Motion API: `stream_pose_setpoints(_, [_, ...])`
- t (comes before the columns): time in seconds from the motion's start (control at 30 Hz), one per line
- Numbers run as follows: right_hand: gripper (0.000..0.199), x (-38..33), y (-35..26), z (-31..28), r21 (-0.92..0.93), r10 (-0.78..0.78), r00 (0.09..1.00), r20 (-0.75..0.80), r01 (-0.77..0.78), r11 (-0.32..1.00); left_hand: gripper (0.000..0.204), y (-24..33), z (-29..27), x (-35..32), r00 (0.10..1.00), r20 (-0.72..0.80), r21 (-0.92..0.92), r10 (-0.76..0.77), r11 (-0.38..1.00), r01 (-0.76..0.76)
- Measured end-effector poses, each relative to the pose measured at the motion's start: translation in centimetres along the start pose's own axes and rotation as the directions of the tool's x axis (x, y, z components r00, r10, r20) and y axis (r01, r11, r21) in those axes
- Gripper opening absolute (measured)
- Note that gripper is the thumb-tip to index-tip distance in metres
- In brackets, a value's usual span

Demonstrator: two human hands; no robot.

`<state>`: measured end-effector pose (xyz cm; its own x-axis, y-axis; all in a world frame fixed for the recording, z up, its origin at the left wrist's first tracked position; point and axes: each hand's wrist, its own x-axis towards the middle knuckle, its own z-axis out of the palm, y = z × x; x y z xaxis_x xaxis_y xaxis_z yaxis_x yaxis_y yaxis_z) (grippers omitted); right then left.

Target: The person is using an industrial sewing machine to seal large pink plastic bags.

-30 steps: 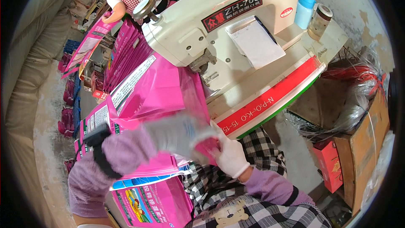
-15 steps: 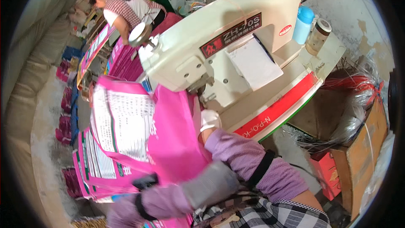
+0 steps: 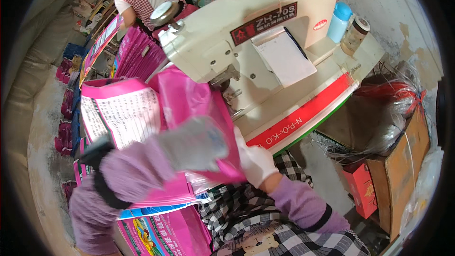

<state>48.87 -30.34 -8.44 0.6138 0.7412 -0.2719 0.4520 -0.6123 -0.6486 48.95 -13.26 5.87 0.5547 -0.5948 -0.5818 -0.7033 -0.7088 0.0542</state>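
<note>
A pink printed plastic sack (image 3: pixel 187 92) with a white text panel lies in front of the sewing machine (image 3: pixel 199 52), its far edge next to the needle area. My right hand (image 3: pixel 256 159), in a white glove, is closed on the sack's right edge near my lap. Over the middle of the sack is my left hand (image 3: pixel 196 144) in a grey glove, smeared by motion. Its fingers are too blurred to show whether they grip. More pink sacks (image 3: pixel 166 230) lie below my left forearm.
Behind the machine head a person (image 3: pixel 147 0) works beside a stack of pink sacks (image 3: pixel 137 54). A notepad (image 3: pixel 284 59), blue bottle (image 3: pixel 340 22) and lidded jar (image 3: pixel 355 35) rest on the machine. At right stand a cardboard box (image 3: pixel 400 175) and a red box (image 3: pixel 360 187).
My right hand has come back from beside the needle area toward my lap, along the sack's edge. My left hand has moved up and left over the sack, which has shifted left.
</note>
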Motion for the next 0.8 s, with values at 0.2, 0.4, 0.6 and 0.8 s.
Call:
stream_pose_setpoints(0.2, [0.072, 12.5, -2.8, 1.5, -0.296, -0.006, 0.997, -0.08, -0.017, 0.955, 0.031, 9.3, 4.6, 3.6, 0.629, 0.431, -0.502, -0.647, 0.407, 0.763])
stream_pose_setpoints(0.4, [0.074, 9.4, -0.1, 2.8, -0.318, -0.092, 0.977, -0.194, 0.026, 0.948, 0.102, 5.8, 0.9, -13.7, 0.504, -0.482, 0.067, -0.717, 0.543, 0.837])
stream_pose_setpoints(0.6, [0.05, 3.3, -0.2, 3.1, -0.038, -0.498, 0.766, -0.407, 0.531, 0.847, 0.039, 9.8, 9.6, -33.1, 0.25, -0.361, -0.101, -0.898, 0.305, 0.947])
stream_pose_setpoints(0.8, [0.031, 5.3, -1.2, 1.6, 0.565, -0.319, 0.921, -0.222, 0.388, 0.728, 0.038, 15.1, 19.6, -37.4, 0.044, -0.475, -0.02, -0.879, 0.061, 0.998])
